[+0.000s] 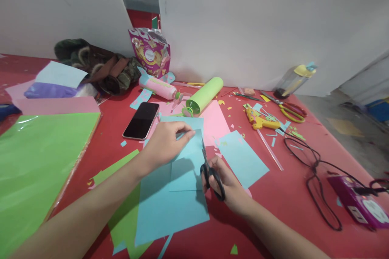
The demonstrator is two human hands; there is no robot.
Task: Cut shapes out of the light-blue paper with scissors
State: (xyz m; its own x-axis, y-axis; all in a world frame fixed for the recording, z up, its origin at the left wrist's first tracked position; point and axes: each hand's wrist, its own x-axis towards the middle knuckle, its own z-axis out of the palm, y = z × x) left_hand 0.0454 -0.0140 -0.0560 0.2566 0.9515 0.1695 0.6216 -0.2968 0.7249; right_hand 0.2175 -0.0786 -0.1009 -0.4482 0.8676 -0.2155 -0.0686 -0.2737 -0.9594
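Left forearm (88,210), blue paper (184,176) in hand (162,141) beside scissors (207,165)

Light-blue paper (186,176) — black-handled scissors (206,166) at its right edge.

No text, brand or number is legible in this view. Marked surfaces are as follows. Snack bag (151,53), standing against the wall: large white lettering runs along the upper edge, partly lost in folds and glare; a pale round emblem sits at mid-panel, with small print below, too blurred to read. Purple box (358,200), at the right side of the counter (304,218): white printed areas on the casing, content unresolved.
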